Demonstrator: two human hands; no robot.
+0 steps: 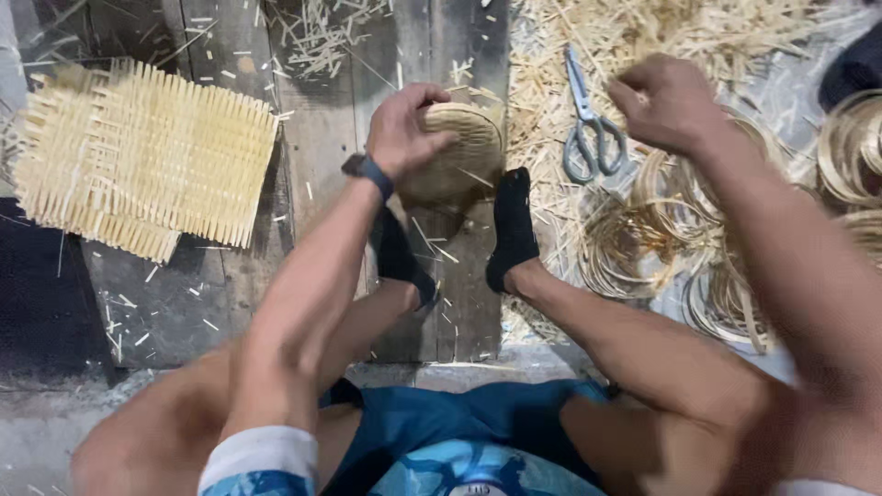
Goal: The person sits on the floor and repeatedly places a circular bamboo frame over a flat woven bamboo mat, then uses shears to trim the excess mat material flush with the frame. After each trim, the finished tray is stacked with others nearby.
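My left hand [404, 129] grips the rim of a small round woven bamboo basket [459, 161], which rests on wooden boards between my two feet in black socks [511, 230]. A dark watch sits on that wrist. My right hand [666, 101] is raised to the right of the basket, above coiled bamboo strips [643, 230]; its fingers are curled, and whether a thin strip is pinched in them I cannot tell. Grey-handled scissors [588, 129] lie between the two hands, on loose bamboo shavings.
A flat woven bamboo mat [142, 161] with loose ends lies at the left on the boards. More bamboo coils [850, 152] sit at the right edge. Splinters and shavings [643, 28] cover the ground at the top. My bare knees fill the foreground.
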